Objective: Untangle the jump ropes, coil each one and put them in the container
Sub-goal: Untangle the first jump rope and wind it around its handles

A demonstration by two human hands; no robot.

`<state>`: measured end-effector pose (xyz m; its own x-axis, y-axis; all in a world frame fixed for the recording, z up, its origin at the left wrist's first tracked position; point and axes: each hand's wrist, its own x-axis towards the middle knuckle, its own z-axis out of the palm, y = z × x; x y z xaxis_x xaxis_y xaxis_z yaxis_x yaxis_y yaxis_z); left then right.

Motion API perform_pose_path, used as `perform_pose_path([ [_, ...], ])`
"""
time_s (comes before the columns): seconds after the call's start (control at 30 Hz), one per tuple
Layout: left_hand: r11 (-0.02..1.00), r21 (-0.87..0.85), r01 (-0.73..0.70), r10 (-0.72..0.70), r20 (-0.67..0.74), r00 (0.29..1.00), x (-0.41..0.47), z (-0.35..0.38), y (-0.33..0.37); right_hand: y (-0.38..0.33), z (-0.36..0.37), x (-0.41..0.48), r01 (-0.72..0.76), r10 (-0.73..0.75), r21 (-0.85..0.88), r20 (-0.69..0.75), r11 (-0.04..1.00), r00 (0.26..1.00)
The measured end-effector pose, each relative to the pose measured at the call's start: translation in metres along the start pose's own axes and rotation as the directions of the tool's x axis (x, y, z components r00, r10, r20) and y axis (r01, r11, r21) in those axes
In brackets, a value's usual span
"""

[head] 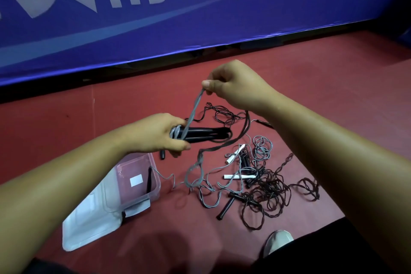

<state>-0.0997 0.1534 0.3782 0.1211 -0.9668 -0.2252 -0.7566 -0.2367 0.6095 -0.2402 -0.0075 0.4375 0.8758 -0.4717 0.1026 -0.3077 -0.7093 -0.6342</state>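
My left hand (162, 134) grips a pair of black jump-rope handles (206, 134) held level above the floor, with grey cord wound round their near end. A doubled grey cord (194, 108) runs up from the handles to my right hand (233, 85), which pinches it between thumb and fingers. From there the cord hangs down to the floor. A tangled pile of ropes (262, 180), grey and dark, with black and white handles, lies on the red floor at the right. The clear plastic container (155, 184) stands open below my left hand, with one black handle inside.
The container's lid (89, 227) lies flat against its near side. A blue banner (155, 18) with white lettering walls off the far side of the red floor. A shoe tip (279, 240) shows at the bottom right, close to the tangle.
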Motion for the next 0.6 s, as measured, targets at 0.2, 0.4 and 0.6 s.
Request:
perform_pose_path([
  [0.2, 0.868, -0.493, -0.067, 0.113, 0.065, 0.991, -0.014, -0.009, 0.011, 0.028, 0.002, 0.004, -0.109, 0.097, 0.207, 0.071, 0.972, 0.993],
  [0.4, 0.503, -0.84, -0.206, -0.037, -0.259, 0.965, -0.012, -0.017, 0.008, 0.046, 0.023, 0.0, -0.397, 0.16, 0.477, 0.462, 0.784, 0.872],
  [0.6, 0.182, -0.949, -0.259, -0.311, -0.305, 0.9, 0.0, -0.03, -0.014, 0.032, 0.027, -0.002, -0.327, 0.119, 0.42, 0.451, 0.847, 0.885],
])
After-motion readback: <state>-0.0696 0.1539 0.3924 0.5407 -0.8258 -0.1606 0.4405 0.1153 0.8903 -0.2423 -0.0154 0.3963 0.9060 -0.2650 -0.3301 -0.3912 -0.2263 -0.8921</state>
